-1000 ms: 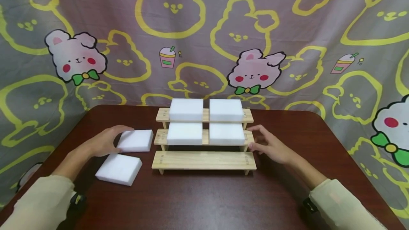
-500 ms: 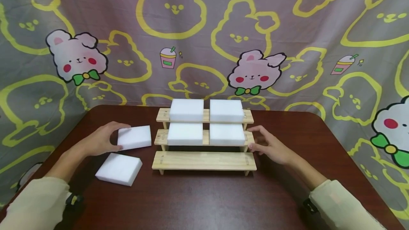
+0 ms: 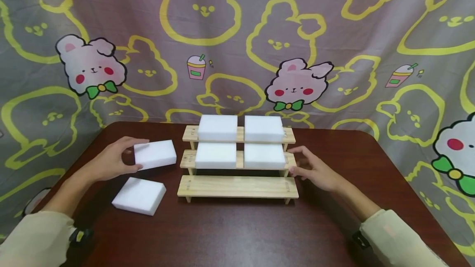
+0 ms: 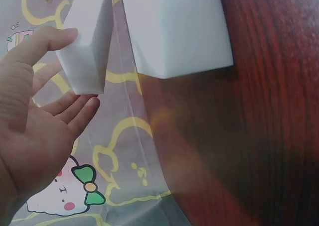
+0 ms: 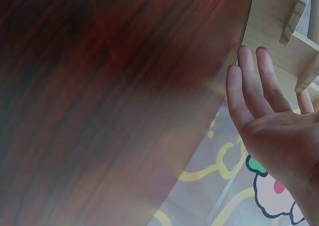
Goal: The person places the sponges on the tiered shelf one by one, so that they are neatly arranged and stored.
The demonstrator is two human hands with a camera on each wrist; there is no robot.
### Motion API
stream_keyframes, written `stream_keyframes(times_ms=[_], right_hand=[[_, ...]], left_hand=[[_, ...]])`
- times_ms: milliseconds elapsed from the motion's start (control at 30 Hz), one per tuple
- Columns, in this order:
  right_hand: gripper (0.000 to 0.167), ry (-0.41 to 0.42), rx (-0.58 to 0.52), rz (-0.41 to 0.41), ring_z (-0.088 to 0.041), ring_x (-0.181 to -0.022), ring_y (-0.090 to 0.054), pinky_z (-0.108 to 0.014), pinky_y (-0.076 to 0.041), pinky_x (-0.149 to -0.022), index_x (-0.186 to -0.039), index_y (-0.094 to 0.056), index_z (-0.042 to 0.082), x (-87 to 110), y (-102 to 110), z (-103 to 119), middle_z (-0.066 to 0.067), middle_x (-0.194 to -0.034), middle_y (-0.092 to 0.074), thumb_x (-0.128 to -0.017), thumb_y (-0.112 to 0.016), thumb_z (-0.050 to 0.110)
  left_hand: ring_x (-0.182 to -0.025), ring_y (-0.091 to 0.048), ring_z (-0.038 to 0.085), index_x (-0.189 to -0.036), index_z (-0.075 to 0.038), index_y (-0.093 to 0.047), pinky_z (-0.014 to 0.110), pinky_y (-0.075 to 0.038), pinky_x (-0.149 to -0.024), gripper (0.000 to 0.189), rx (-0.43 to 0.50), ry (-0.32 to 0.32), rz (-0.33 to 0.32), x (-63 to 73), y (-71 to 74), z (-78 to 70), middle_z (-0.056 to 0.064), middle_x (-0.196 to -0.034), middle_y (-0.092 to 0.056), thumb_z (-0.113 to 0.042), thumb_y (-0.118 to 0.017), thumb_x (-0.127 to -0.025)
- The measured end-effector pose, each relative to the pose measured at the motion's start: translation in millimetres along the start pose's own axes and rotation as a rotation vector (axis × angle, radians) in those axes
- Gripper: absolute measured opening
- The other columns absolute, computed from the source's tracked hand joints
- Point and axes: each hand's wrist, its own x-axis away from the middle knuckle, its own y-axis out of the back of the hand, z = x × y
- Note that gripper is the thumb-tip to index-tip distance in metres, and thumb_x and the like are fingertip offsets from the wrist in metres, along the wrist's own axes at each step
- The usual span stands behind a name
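Observation:
A white foam block (image 3: pixel 155 154) is pinched between the thumb and fingers of my left hand (image 3: pixel 113 160), left of a three-tier wooden stand (image 3: pixel 237 186). In the left wrist view, the thumb lies on one face of the held block (image 4: pixel 88 52) and fingertips show beneath it. My right hand (image 3: pixel 315 167) holds the right end of the stand's middle tier between thumb and index finger. The other fingers of the right hand (image 5: pixel 271 106) stretch out beside the stand in the right wrist view; its thumb is hidden there.
Another foam block (image 3: pixel 139 196) lies on the dark wooden table (image 3: pixel 237 234), in front of the held one. Two blocks sit on the stand's top tier (image 3: pixel 240 134) and two on its middle tier (image 3: pixel 240 159). A patterned curtain (image 3: pixel 230 52) hangs behind.
My left hand has moved slightly back and left with its foam block, which has turned and tilted. The right hand keeps its place at the stand.

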Motion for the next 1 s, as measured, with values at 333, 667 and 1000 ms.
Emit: stream_keyframes(times_ms=[333, 667, 1000], right_hand=[[0.053, 0.007, -0.013, 0.007, -0.032, -0.097, -0.069, -0.047, -0.055, -0.077, -0.145, -0.04, 0.006, 0.6, 0, 0, -0.02, -0.107, -0.068, -0.101, -0.068, 0.017], [0.053, 0.01, -0.016, 0.006, -0.032, -0.097, -0.068, -0.047, -0.055, -0.077, -0.145, -0.04, 0.006, 0.9, 0, 0, -0.021, -0.106, -0.068, -0.101, -0.068, 0.016], [0.052, 0.018, -0.015, -0.004, -0.031, -0.096, -0.068, -0.046, -0.055, -0.075, -0.144, -0.041, 0.006, 1.1, -1, 1, -0.018, -0.107, -0.067, -0.101, -0.068, 0.016]], left_hand=[[-0.107, -0.055, 0.034, -0.135, -0.005, -0.063, 0.041, -0.054, -0.089, 0.063, 0.009, -0.046, -0.082, 3.5, 2.5, -9.9, 0.017, -0.125, -0.055, -0.014, -0.088, -0.078], [-0.105, -0.052, 0.026, -0.128, -0.009, -0.068, 0.032, -0.054, -0.085, 0.054, 0.002, -0.109, -0.109, 7.3, 3.3, -19.0, 0.012, -0.123, -0.058, -0.017, -0.088, -0.078], [-0.103, -0.048, 0.016, -0.124, -0.012, -0.07, 0.011, -0.046, -0.085, 0.052, 0.029, -0.154, -0.163, 14.5, 7.1, -20.0, 0.008, -0.122, -0.058, -0.01, -0.089, -0.075]])
